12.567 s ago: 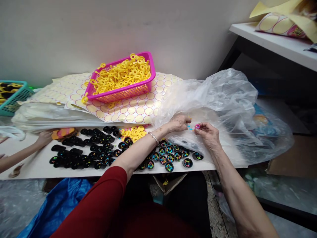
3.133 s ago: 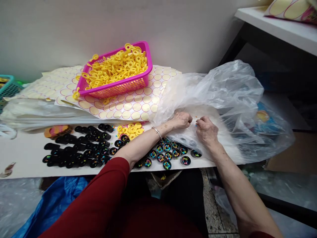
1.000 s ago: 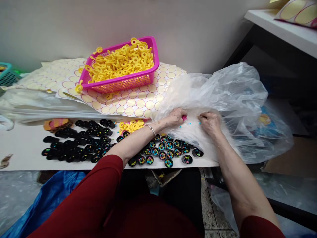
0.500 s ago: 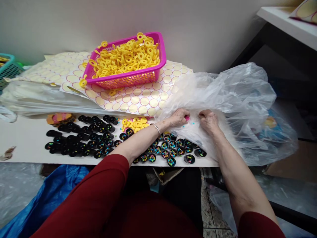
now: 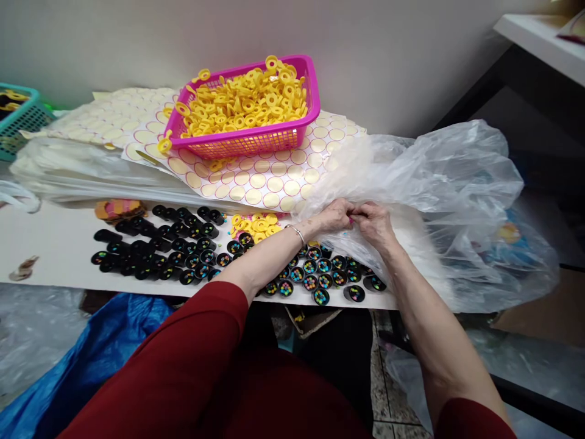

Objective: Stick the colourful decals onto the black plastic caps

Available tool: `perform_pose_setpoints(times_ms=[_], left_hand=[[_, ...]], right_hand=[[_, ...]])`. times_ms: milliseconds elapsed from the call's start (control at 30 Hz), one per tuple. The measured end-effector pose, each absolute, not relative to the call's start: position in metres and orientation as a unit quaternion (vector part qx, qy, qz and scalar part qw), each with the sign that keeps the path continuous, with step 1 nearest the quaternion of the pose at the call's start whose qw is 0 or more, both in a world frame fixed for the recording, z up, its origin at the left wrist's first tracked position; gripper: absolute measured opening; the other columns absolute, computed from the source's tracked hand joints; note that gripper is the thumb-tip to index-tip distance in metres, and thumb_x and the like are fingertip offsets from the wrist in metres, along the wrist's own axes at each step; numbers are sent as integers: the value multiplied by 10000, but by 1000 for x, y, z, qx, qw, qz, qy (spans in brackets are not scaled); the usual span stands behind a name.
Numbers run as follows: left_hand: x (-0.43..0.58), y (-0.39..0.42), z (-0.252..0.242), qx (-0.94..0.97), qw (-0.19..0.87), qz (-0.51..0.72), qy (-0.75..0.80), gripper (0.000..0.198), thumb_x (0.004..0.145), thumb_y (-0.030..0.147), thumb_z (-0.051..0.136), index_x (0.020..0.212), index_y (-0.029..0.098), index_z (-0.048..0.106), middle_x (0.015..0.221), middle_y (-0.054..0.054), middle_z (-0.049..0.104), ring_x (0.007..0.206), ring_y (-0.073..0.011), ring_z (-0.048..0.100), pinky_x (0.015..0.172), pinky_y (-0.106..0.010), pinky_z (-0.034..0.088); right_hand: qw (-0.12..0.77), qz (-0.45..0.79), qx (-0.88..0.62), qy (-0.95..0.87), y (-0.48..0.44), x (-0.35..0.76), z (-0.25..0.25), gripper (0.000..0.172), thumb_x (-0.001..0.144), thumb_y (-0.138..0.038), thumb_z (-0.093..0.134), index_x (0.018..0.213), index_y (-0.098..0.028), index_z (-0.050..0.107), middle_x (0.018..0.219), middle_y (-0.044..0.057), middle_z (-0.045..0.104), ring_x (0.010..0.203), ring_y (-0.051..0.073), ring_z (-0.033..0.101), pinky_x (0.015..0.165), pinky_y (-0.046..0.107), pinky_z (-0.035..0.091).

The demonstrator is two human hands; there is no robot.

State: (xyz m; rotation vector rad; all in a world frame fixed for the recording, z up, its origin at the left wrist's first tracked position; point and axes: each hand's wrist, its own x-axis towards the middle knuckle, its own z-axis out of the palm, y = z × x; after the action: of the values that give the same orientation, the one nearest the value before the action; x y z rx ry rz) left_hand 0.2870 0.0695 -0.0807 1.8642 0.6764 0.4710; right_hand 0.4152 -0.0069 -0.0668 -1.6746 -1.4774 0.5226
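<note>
My left hand (image 5: 335, 214) and my right hand (image 5: 373, 221) meet fingertip to fingertip on a crumpled clear plastic bag (image 5: 425, 183) at the table's right end. Both hands are closed in a pinch. A small pink piece (image 5: 351, 217) shows between them, mostly hidden by the fingers. Tiny coloured beads (image 5: 346, 232) lie on the plastic just below. In front of my hands stand several small black cups filled with coloured beads (image 5: 320, 281). More black cups (image 5: 155, 244) lie to the left.
A pink basket (image 5: 256, 139) heaped with yellow rings sits on sheets of round stickers (image 5: 269, 183). Loose yellow rings (image 5: 256, 224) lie by the cups. A teal basket (image 5: 21, 119) is far left, a blue bag (image 5: 91, 360) under the white table (image 5: 50, 244), a shelf (image 5: 539, 36) at right.
My right hand has moved left to meet the left hand at the pink piece. The view has drifted, so the table contents sit further right.
</note>
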Motion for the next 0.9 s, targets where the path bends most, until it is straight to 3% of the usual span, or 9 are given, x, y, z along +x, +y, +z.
perform_pose_setpoints(times_ms=[133,267,400,600,900], left_hand=[[287,70,-78,795,529,169,245,139,603,-1,576,668,112,625,567,65,462,646,-84,397,628,-232,328],[284,69,-74,799,511,157,277,102,600,54,615,647,143,602,561,73,418,608,-90,377,589,-250,300],[283,70,-71,802,499,140,296,149,548,51,623,591,168,541,559,69,415,601,-101,381,566,-269,284],[284,72,-66,810,493,129,291,138,523,66,623,605,160,563,574,59,448,637,-117,423,594,-271,318],[283,70,-65,807,492,136,297,172,527,51,630,553,174,513,540,67,426,618,-110,402,574,-269,290]], right_hand=[[407,220,-664,-588,-7,413,-65,122,605,-302,600,629,-207,672,665,5,601,674,181,541,648,325,442],[464,267,-669,-516,-10,424,-61,159,583,-336,657,671,-203,666,657,-1,628,618,170,556,604,315,461],[485,225,-722,-439,-26,454,-62,121,594,-315,625,658,-215,649,573,-11,585,529,164,534,526,303,431],[387,167,-775,-470,-54,483,-79,107,594,-329,600,621,-234,641,592,-8,582,588,179,526,574,313,410],[251,58,-797,-547,-51,468,-91,122,727,-294,513,670,-230,600,769,73,640,755,228,557,724,358,458]])
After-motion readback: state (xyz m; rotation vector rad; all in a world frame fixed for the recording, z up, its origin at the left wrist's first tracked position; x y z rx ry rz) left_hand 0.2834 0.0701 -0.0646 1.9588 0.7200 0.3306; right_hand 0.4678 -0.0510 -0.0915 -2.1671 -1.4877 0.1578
